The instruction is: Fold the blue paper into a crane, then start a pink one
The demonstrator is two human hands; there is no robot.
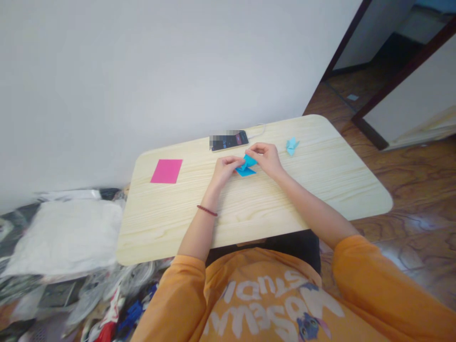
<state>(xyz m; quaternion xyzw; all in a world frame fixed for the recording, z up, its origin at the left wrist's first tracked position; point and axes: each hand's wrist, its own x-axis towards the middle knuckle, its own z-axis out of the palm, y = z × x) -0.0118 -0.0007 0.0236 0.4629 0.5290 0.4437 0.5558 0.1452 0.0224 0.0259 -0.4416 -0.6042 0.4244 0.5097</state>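
left hand [228,166]: fingers pinching blue paper [246,172], left side
right hand [265,157]: fingers pinching its upper right
blue paper: part-folded, between hands, over table [192,228]
phone [230,141]: just beyond hands
pink sheet [166,171]: flat, left
pale folded piece [291,146]: right

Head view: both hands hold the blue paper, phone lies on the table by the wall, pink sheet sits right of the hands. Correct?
One error, per the head view: the pink sheet sits left of the hands, not right. The rest stands: left hand and right hand hold the blue paper, and the phone lies on the table by the wall.
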